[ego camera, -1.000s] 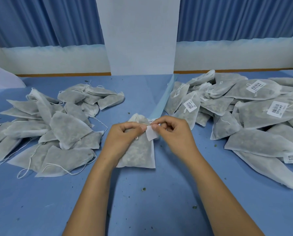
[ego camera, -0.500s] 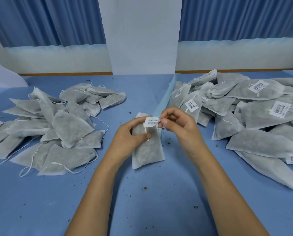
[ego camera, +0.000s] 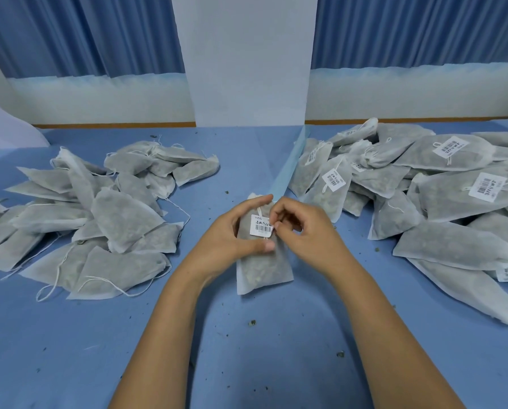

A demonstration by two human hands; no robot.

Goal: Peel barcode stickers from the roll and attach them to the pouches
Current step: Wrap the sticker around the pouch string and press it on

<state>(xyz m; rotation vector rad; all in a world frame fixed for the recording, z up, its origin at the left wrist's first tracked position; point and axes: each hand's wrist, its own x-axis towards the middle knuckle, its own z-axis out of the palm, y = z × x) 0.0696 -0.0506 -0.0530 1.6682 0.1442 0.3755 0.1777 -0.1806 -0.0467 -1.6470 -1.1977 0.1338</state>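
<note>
At the centre of a blue table (ego camera: 276,364), a left hand (ego camera: 229,237) grips a grey pouch (ego camera: 264,270), with the thumb across its front and the fingers behind its top. A white barcode sticker (ego camera: 261,225) lies on the pouch's upper face. The right hand (ego camera: 305,231), fingers curled, pinches the sticker's right edge. Bare pouches (ego camera: 99,208) are heaped at nine o'clock and labelled pouches (ego camera: 441,190) at three o'clock. To finish well, the sticker probably wants smoothing flat from its stuck side outward, without creases, with the left hand holding the fabric taut.
</note>
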